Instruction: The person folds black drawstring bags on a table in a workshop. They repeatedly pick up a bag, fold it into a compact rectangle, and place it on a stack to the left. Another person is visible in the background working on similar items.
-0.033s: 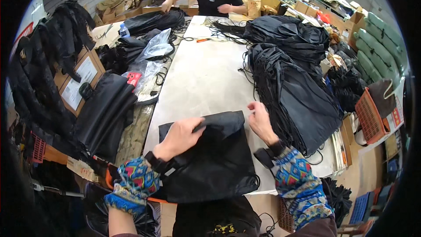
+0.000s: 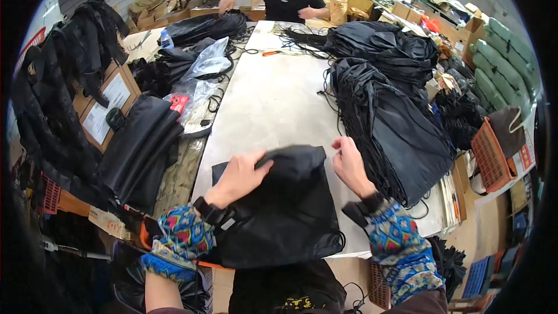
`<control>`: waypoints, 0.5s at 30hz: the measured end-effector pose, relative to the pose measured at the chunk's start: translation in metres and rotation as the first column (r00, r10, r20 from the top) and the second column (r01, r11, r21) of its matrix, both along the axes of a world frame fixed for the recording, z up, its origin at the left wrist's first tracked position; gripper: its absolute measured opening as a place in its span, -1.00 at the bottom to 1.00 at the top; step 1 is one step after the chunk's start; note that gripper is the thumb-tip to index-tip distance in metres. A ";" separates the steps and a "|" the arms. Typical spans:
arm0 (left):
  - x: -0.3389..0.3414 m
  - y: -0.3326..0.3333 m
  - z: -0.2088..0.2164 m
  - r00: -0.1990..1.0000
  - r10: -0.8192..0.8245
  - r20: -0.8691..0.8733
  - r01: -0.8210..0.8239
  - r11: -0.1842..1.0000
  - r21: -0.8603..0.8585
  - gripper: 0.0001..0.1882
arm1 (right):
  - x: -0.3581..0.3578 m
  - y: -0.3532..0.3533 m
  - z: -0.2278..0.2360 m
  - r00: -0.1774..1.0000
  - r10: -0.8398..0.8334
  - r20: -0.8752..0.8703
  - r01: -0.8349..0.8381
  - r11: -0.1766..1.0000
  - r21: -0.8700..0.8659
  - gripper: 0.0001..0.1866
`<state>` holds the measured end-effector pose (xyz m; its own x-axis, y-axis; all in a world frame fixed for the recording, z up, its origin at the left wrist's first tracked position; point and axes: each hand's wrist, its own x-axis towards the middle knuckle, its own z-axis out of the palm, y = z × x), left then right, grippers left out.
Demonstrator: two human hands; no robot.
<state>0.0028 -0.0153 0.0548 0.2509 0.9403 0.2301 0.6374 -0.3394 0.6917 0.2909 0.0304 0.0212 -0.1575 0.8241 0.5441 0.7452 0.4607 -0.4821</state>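
A black fabric drawstring bag (image 2: 285, 215) lies flat at the near end of the pale table, its far edge lifted and blurred. My left hand (image 2: 241, 175) is closed on that far edge, the thumb on top and the fingertips hidden behind the cloth. Just beyond the bag's far right corner, my right hand (image 2: 351, 167) hovers with its fingers curled together. Whether anything thin sits in that pinch cannot be seen. A dark cord loop shows at the bag's near right corner.
Piled black drawstring bags (image 2: 395, 116) with tangled cords line the table's right side. Black fabric (image 2: 142, 151), clear plastic (image 2: 209, 61) and a bottle (image 2: 166, 39) are on the left. An orange-handled tool (image 2: 271, 53) lies farther up. A co-worker (image 2: 286, 0) stands at the far end.
The bag's far edge has shifted slightly under my left hand. My right hand has moved a little to the right.
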 end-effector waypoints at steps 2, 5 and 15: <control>-0.005 0.011 0.006 0.986 0.029 0.161 -0.022 0.999 -0.045 -0.68 | 0.002 -0.036 0.030 0.929 0.283 0.238 -0.241 0.952 -0.190 -0.72; -0.009 0.019 0.010 0.983 -0.067 0.168 0.087 0.989 -0.116 -0.61 | -0.019 -0.069 0.022 0.719 0.542 0.434 -0.430 0.838 -0.335 -0.64; -0.015 -0.007 0.001 0.888 -0.340 0.309 0.408 0.893 -0.191 -0.53 | -0.092 -0.075 0.003 0.543 0.574 0.612 -0.630 0.761 -0.155 -0.58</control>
<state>-0.0121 -0.0224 0.0556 0.5577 0.8223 0.1126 0.2820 -0.3153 0.9061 0.1989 -0.0446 0.0244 -0.9066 0.3729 0.1974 0.3824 0.9239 0.0111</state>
